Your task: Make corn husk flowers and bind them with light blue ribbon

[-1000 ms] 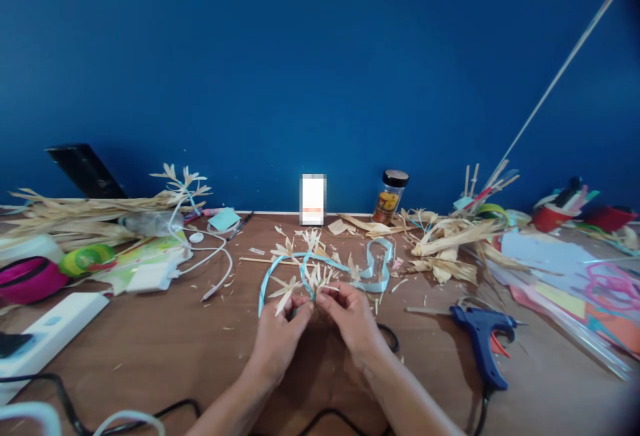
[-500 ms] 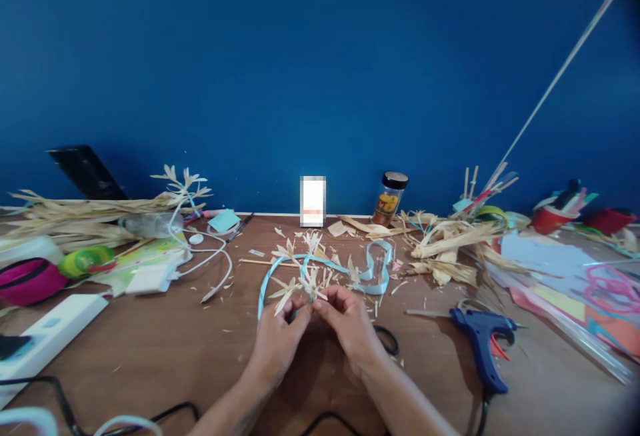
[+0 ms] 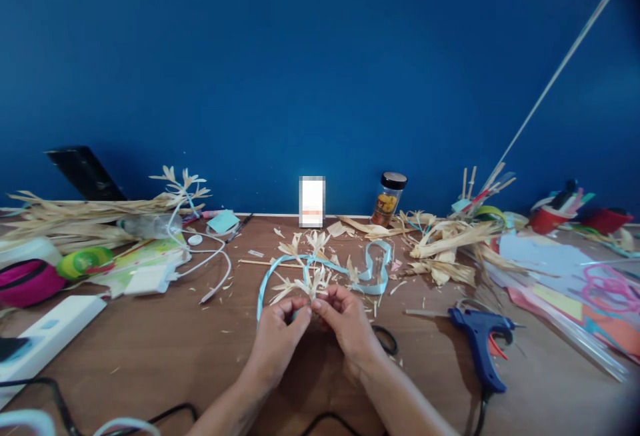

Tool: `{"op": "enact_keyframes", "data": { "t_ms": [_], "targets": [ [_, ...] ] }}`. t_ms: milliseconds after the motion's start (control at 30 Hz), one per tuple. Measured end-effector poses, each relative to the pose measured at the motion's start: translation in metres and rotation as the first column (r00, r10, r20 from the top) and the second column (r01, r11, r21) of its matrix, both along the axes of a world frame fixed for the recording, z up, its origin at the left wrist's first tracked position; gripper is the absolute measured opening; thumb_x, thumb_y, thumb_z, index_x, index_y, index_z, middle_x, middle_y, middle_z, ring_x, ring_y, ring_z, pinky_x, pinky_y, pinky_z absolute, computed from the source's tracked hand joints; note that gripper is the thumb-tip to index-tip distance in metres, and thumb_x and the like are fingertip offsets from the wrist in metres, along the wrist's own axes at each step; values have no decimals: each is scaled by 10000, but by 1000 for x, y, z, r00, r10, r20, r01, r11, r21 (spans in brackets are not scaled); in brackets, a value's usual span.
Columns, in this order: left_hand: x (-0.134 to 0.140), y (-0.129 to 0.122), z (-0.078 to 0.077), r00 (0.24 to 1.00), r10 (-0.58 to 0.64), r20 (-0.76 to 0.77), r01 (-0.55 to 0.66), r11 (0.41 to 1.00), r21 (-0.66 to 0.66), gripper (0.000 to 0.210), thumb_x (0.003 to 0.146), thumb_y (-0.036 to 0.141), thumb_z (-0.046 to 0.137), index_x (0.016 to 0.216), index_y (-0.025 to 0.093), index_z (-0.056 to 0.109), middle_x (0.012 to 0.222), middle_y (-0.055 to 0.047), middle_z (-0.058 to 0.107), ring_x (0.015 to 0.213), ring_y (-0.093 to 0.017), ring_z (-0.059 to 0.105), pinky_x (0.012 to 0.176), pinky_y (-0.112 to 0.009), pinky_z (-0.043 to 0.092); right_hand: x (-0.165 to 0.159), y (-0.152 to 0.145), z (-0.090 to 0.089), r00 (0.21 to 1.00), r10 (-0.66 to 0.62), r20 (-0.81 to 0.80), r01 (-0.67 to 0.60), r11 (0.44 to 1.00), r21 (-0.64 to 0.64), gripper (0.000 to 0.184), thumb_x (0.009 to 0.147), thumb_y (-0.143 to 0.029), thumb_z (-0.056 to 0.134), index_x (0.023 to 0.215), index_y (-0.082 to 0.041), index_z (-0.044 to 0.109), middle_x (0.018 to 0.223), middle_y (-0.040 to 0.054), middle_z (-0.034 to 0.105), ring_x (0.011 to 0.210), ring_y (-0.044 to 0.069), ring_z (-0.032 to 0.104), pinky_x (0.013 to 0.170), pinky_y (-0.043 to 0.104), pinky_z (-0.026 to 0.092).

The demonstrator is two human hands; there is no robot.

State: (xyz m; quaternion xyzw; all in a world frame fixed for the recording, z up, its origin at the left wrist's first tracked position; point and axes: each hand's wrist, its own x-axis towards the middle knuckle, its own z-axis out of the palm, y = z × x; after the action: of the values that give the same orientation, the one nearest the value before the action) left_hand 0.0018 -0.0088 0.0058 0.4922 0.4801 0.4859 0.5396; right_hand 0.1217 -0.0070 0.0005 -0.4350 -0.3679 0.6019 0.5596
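Both hands meet in the middle, low over the table. Between them is a flower of pale dried husk strips (image 3: 316,281), its petals spread out above my fingertips. My left hand (image 3: 281,337) is closed, thumb and fingers pinching the flower's base. My right hand (image 3: 346,324) pinches the same spot from the other side. Light blue ribbon (image 3: 264,284) curves from beside my left hand up over the flower and on to a loose loop at the right. More husk petals (image 3: 290,247) stand just behind. The stem is hidden by my fingers.
A blue glue gun (image 3: 480,336) lies to the right, a black loop (image 3: 386,340) by my right wrist. Dried husks (image 3: 450,243), a jar (image 3: 389,199) and a phone-like black slab (image 3: 85,173) line the back. At left are a power strip (image 3: 60,336) and white cable (image 3: 227,266).
The flower between my hands has turned slightly and its petals have shifted. Both hands keep nearly the same place and grip. The view has moved very slightly.
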Motion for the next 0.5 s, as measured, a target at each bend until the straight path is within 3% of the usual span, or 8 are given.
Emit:
{"op": "enact_keyframes", "data": {
  "t_ms": [267, 500],
  "targets": [
    [-1, 1, -2, 997, -68, 41, 68, 998, 6, 207, 711, 270, 610, 846, 140, 695, 711, -50, 689, 678, -165, 588, 670, -261, 449, 3, 0, 2, 996, 32, -83, -37, 998, -59, 273, 600, -292, 740, 711, -154, 533, 556, -54, 548, 473, 57, 449, 448, 160, 334],
    [-1, 1, -3, 998, -50, -37, 50, 999, 18, 213, 712, 292, 603, 823, 136, 699, 671, -38, 677, 636, -151, 574, 618, -233, 436, 10, 0, 7, 985, 101, -139, -127, 974, -186, 313, 538, -305, 780, 693, -155, 554, 542, -58, 551, 457, 47, 464, 441, 149, 373]
  ]
}}
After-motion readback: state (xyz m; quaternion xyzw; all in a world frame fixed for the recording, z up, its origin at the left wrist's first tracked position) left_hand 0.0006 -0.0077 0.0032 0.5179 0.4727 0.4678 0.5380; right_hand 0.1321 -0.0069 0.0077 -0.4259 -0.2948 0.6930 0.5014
